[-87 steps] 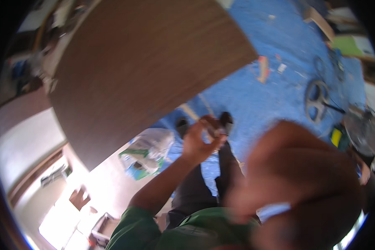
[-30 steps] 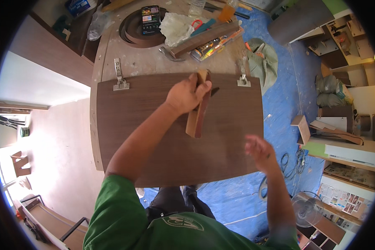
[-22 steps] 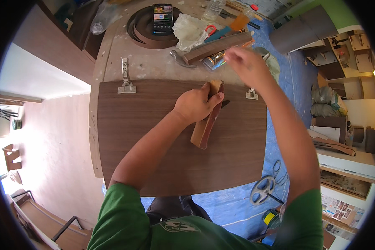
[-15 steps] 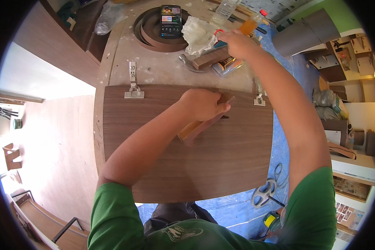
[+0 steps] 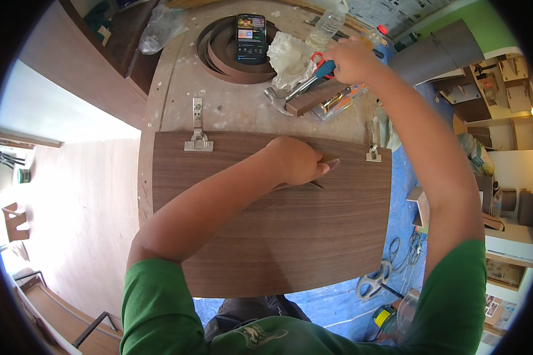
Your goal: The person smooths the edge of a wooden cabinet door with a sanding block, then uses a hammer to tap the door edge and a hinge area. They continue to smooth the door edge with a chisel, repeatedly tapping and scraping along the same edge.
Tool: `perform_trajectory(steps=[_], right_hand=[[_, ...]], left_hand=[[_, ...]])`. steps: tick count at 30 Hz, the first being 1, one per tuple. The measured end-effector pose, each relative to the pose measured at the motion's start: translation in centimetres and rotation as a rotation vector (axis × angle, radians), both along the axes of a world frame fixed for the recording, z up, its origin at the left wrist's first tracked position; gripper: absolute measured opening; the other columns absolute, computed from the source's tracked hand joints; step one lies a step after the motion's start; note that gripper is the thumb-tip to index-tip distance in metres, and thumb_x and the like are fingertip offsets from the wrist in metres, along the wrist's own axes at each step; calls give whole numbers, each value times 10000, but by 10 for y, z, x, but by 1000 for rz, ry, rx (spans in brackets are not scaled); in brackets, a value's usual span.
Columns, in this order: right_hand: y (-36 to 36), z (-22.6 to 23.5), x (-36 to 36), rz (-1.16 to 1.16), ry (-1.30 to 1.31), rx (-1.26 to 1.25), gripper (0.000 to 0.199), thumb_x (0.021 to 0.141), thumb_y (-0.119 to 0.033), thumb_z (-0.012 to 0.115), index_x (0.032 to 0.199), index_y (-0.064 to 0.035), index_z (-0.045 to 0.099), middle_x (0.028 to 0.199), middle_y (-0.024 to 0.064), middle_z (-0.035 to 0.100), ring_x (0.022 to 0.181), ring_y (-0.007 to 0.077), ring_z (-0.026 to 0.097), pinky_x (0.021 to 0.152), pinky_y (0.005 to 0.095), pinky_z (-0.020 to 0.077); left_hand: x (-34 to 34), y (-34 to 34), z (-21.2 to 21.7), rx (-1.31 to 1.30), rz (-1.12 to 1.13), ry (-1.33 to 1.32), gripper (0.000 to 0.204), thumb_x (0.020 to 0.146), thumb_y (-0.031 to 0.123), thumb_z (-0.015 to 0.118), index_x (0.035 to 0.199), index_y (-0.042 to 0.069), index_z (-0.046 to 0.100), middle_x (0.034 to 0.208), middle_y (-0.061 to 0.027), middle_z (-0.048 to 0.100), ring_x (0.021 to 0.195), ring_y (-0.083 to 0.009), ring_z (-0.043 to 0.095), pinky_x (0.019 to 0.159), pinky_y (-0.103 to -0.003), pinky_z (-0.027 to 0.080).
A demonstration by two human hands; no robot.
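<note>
While the left hand (image 5: 296, 161) grasps a narrow block (image 5: 334, 165) over the brown panel (image 5: 278, 236) at frame centre, the right hand (image 5: 352, 61) clasps a teal-handled hammer (image 5: 324, 70), upper right of centre; any lift should clear the adjoining wooden bar (image 5: 317, 98).

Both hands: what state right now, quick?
Left hand: closed, holding a wooden block, mostly hidden.
Right hand: closed, holding the hammer.

A woodworking workshop, by its signs: the spotted desk (image 5: 231, 109) carries a claw hammer (image 5: 302, 87), coiled brown edging strip (image 5: 215, 58) and a wood-grain panel (image 5: 278, 236) with metal cabinet hinges (image 5: 198, 144); blue floor sheeting (image 5: 337, 300) and open cabinets (image 5: 509, 125) show at right.
</note>
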State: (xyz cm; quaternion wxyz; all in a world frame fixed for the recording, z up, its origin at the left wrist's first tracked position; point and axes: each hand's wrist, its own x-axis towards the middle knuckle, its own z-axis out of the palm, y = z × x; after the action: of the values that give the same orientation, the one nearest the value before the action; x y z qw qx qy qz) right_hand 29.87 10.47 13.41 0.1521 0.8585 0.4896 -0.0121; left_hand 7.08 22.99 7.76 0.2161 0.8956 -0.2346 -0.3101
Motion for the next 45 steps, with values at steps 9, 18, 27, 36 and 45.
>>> perform_trajectory(steps=[9,18,27,36,45], right_hand=[[-41,10,-39,-8,-322,207,388,754,-83,699,1126,-191,710,1089,1,658,1046,258,629,916,461,414],[-50,-40,-77,-258,-377,419,267,798,-133,752,1018,-170,607,1012,-7,610,839,260,708,713,483,493],[-60,-84,-127,-425,64,828,226,879,-201,732,1014,-90,590,1019,77,677,884,356,686,691,482,543],[-106,-49,-190,-623,724,1296,287,941,-296,744,1048,-61,619,666,26,569,582,142,584,555,317,494],[-339,30,-345,-1254,773,1769,207,1009,-290,651,1020,-87,611,701,-24,471,483,73,442,418,259,337]], left_hand=[[2,2,0,46,-38,-38,552,1103,459,286,1458,137,560,1266,-129,697,1176,-342,650,998,-507,514],[1,-8,10,61,2,-34,546,1100,475,320,1471,153,557,1350,-140,642,1242,-365,602,1050,-478,483],[-12,-5,8,71,110,-142,529,1093,470,371,1484,158,544,1371,-183,585,1243,-383,587,1073,-477,452],[-107,-36,22,-329,320,-938,247,942,130,671,1171,38,666,1211,-127,653,1170,-367,615,968,-499,466],[-147,-150,-13,-542,174,-676,331,844,296,829,1012,50,684,1241,-103,682,1230,-357,599,1023,-507,466]])
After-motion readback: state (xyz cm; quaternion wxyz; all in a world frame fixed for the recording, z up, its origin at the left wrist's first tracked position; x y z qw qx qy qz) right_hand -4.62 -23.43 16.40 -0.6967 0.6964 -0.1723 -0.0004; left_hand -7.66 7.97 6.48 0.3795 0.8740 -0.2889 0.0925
